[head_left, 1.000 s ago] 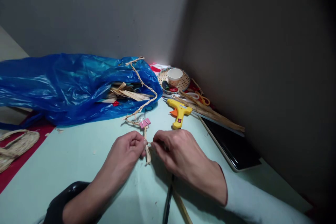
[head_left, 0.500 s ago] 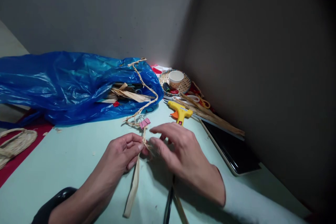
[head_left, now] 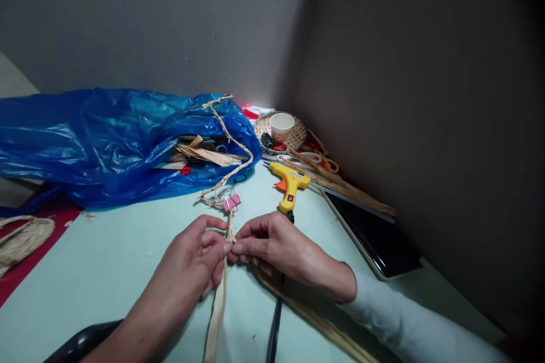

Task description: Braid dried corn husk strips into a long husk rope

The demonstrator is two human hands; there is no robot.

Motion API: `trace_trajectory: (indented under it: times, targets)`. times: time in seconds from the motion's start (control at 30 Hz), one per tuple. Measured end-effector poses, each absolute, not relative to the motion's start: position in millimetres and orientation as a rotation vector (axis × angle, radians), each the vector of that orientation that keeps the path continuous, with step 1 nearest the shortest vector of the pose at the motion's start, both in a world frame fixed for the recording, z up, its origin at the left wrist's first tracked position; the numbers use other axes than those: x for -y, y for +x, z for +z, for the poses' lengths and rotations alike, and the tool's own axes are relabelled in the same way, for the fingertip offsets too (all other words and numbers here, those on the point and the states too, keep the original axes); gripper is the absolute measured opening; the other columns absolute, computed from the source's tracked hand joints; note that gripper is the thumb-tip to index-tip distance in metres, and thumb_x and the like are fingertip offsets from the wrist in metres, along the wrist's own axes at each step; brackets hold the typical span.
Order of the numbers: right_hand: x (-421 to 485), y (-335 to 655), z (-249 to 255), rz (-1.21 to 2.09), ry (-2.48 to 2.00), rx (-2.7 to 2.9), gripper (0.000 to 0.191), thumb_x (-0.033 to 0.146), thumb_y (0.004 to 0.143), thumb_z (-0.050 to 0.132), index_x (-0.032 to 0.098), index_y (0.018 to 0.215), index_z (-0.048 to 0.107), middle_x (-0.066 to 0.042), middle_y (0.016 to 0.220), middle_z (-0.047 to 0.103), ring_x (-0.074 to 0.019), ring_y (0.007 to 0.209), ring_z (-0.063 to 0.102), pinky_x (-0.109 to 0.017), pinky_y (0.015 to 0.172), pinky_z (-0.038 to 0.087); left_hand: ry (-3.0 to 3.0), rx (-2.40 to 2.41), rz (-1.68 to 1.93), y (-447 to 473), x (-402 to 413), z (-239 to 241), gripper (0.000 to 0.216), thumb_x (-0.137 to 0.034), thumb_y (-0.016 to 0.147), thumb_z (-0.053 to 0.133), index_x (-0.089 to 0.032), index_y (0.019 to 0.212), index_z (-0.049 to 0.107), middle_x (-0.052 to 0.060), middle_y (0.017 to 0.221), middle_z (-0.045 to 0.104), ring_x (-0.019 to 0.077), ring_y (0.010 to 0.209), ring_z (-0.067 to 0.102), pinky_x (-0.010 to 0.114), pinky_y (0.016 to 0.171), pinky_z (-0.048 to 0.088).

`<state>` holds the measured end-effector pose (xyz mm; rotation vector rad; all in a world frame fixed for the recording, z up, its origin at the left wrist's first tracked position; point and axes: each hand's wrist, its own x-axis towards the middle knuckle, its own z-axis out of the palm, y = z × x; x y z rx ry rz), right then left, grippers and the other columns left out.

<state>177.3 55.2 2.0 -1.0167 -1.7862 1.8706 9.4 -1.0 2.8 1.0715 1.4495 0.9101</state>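
Observation:
My left hand (head_left: 196, 264) and my right hand (head_left: 272, 245) meet at the middle of a pale green table (head_left: 119, 255), both pinching a thin braid of tan straw strips (head_left: 230, 228). A loose flat straw strip (head_left: 217, 312) trails from the pinch toward me. The braid runs away from my fingers to a pink binder clip (head_left: 232, 202), then curves as a braided cord (head_left: 232, 150) up onto a blue plastic bag (head_left: 106, 136). Another long strip (head_left: 315, 320) lies under my right forearm.
A yellow glue gun (head_left: 290, 186) lies just beyond my right hand, its black cable (head_left: 273, 329) running toward me. A woven tray (head_left: 293, 135) with a white cup (head_left: 282, 123), scissors (head_left: 317, 160), straw strips (head_left: 353, 190) and a dark tablet (head_left: 374, 235) sit along the right wall. A straw bundle (head_left: 21, 238) lies far left.
My right hand drew back from spread fingers into a pinch beside the left. The loose strip that hung short a second ago now lies long toward me. The view shifted slightly.

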Motion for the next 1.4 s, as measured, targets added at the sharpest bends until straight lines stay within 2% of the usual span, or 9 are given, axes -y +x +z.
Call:
trace_trajectory:
  times: [0.13,0.3,0.43,0.6,0.73,0.9,1.13,1.23,1.4]
  targets:
    - [-54,177,4,1.731,-1.04,1.875,0.021,0.027,0.087,0.06,0.012,0.076,0.071,0.004,0.057,0.053,-0.0046,0.047,0.037,-0.019,0.047,0.028,1.175,-1.5,0.8,9,2,8,0.019,-0.038,0.084,0.057,-0.02,0.087,0.051,-0.006,0.051,0.06,0.0122,0.042,0.054,0.024,0.048,0.04]
    - [-52,170,3,1.625,-1.096,1.841,0.026,0.028,0.086,0.059,0.013,0.065,0.066,0.003,0.056,0.052,-0.0072,0.054,0.04,-0.02,0.052,0.031,1.421,-1.615,0.683,12,11,11,0.02,-0.041,0.088,0.052,-0.023,0.081,0.055,-0.001,0.062,0.067,0.0178,0.057,0.066,0.027,0.058,0.049]
    - [-50,168,2,1.578,-1.143,1.802,0.018,0.024,0.082,0.061,0.013,0.069,0.069,0.002,0.06,0.056,-0.0086,0.059,0.043,-0.02,0.054,0.032,1.608,-1.7,0.648,10,16,13,0.024,-0.044,0.09,0.045,-0.026,0.08,0.057,0.0,0.065,0.071,0.0184,0.059,0.067,0.027,0.059,0.051]
    - [-49,169,2,1.459,-1.181,1.893,0.016,0.022,0.08,0.06,0.013,0.072,0.07,0.002,0.059,0.054,-0.0094,0.059,0.042,-0.021,0.052,0.031,1.669,-1.851,0.634,3,13,19,0.025,-0.046,0.089,0.049,-0.028,0.079,0.062,-0.004,0.051,0.064,0.0173,0.048,0.062,0.025,0.05,0.045]
    - [-47,168,-1,1.409,-1.138,1.926,0.017,0.021,0.081,0.057,0.013,0.073,0.07,0.002,0.06,0.055,-0.0092,0.058,0.043,-0.021,0.053,0.031,1.861,-1.9,0.782,13,17,18,0.021,-0.038,0.087,0.056,-0.027,0.073,0.066,-0.001,0.062,0.07,0.0179,0.053,0.063,0.026,0.052,0.044]
    - [-47,170,-1,1.592,-1.052,1.812,0.019,0.014,0.078,0.057,0.012,0.061,0.065,0.004,0.056,0.046,-0.0086,0.059,0.037,-0.021,0.054,0.029,2.22,-1.86,0.982,30,33,-1,0.015,-0.02,0.088,0.056,-0.024,0.095,0.07,0.002,0.074,0.073,0.0188,0.064,0.069,0.026,0.065,0.047]
    - [-53,177,12,2.017,-0.957,1.485,0.013,0.016,0.078,0.063,0.01,0.076,0.075,0.002,0.062,0.056,-0.0081,0.058,0.041,-0.021,0.06,0.036,2.801,-1.732,0.713,20,44,-25,0.046,-0.002,0.088,0.044,-0.016,0.132,0.042,0.011,0.091,0.073,0.0225,0.079,0.069,0.031,0.07,0.048]
    - [-53,179,14,2.044,-0.995,1.504,0.014,0.014,0.08,0.062,0.011,0.072,0.074,0.005,0.053,0.047,-0.0068,0.051,0.033,-0.021,0.053,0.031,2.878,-1.753,0.6,18,47,-29,0.049,0.0,0.087,0.036,-0.013,0.135,0.04,0.014,0.095,0.073,0.0254,0.082,0.068,0.034,0.068,0.048]
    - [-52,176,11,1.869,-1.089,1.609,0.011,0.015,0.079,0.065,0.009,0.074,0.073,0.002,0.06,0.056,-0.0085,0.058,0.04,-0.022,0.057,0.033,2.81,-1.733,0.65,19,50,-17,0.034,-0.008,0.09,0.044,-0.015,0.122,0.056,0.011,0.089,0.073,0.0244,0.076,0.065,0.036,0.072,0.045]
